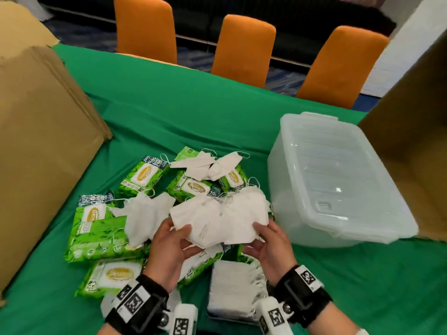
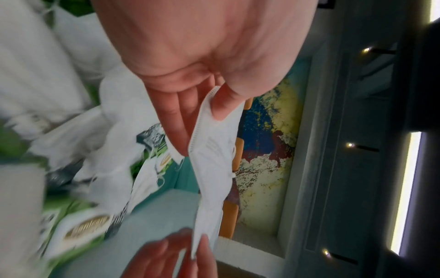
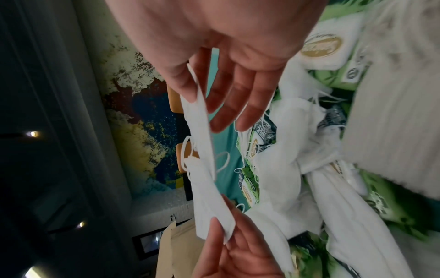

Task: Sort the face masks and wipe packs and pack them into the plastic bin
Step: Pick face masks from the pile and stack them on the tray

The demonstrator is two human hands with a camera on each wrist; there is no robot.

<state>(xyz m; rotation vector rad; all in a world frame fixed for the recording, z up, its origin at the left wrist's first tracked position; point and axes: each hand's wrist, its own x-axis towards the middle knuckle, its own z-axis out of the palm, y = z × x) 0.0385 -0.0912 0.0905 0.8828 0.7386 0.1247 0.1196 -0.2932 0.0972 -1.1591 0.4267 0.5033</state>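
Above the wipe packs [image 1: 101, 228], white face masks [image 1: 217, 218] between both hands' fingers [image 1: 180, 232].

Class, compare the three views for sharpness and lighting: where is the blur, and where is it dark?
Head view: evenly lit, mostly sharp, the plastic bin slightly smeared. Left wrist view: the held mask fairly crisp, the wipe packs motion-blurred. Right wrist view: dark left side, blurred packs on the right.
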